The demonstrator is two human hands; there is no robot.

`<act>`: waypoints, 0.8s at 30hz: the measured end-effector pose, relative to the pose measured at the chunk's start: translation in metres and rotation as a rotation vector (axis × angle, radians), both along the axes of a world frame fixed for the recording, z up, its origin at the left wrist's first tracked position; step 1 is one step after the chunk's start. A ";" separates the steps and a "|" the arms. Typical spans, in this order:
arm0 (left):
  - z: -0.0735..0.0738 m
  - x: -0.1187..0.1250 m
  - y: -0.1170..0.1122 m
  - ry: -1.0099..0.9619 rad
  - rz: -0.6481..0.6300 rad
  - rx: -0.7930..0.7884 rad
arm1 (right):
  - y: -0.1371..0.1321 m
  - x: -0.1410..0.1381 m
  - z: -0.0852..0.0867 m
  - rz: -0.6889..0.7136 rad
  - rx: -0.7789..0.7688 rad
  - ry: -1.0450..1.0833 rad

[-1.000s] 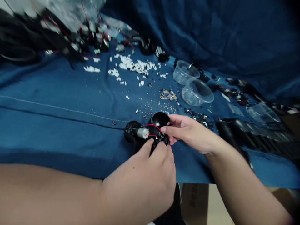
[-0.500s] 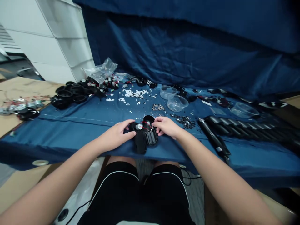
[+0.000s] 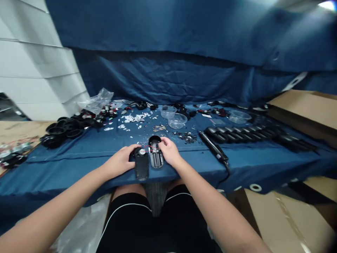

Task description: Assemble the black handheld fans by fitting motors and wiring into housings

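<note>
Left hand point(image 3: 118, 162), fingers point(image 3: 131, 150) curled closed over black plastic housing point(image 3: 141, 168); silver motor point(image 3: 142, 151) just beside fingertips. Right hand point(image 3: 170, 151), fingers point(image 3: 163, 141) closed on ribbed black housing point(image 3: 156, 159). Red wire point(image 3: 149, 146) runs between housings, both lying side by side near edge of blue cloth-covered table point(image 3: 65, 158). Beyond: clear plastic bowls point(image 3: 177, 121), white bits point(image 3: 134, 118), black cups point(image 3: 56, 130).
</note>
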State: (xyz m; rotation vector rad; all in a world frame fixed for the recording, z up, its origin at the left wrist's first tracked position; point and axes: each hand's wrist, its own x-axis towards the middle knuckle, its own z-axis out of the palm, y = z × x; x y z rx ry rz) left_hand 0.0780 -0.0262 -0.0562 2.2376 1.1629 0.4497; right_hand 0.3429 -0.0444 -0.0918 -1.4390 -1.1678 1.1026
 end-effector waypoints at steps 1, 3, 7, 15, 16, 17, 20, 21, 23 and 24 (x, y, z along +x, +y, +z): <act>-0.003 0.003 0.001 0.002 0.014 0.020 | -0.002 0.000 -0.001 -0.012 0.011 0.035; -0.008 0.006 0.002 -0.008 0.044 0.049 | -0.004 0.000 -0.003 -0.025 0.022 0.108; -0.004 0.009 0.003 -0.042 0.093 0.070 | -0.007 0.000 0.002 -0.025 -0.005 0.290; 0.046 0.040 0.037 -0.205 0.170 0.021 | 0.013 0.016 0.055 0.313 -0.171 0.761; 0.051 0.046 0.043 -0.267 0.147 0.010 | 0.019 0.020 0.064 0.355 -0.190 0.788; 0.056 0.052 0.047 -0.327 0.131 0.028 | 0.025 0.025 0.072 0.383 -0.203 0.804; 0.060 0.063 0.059 -0.425 0.088 0.153 | 0.043 0.036 0.092 0.416 -0.206 0.814; 0.057 0.065 0.063 -0.410 0.079 0.179 | 0.050 0.039 0.094 0.410 -0.191 0.814; 0.046 0.064 0.072 -0.371 0.065 0.226 | 0.061 0.043 0.090 0.365 -0.155 0.805; 0.038 0.062 0.076 -0.354 0.061 0.251 | 0.065 0.044 0.085 0.322 -0.144 0.791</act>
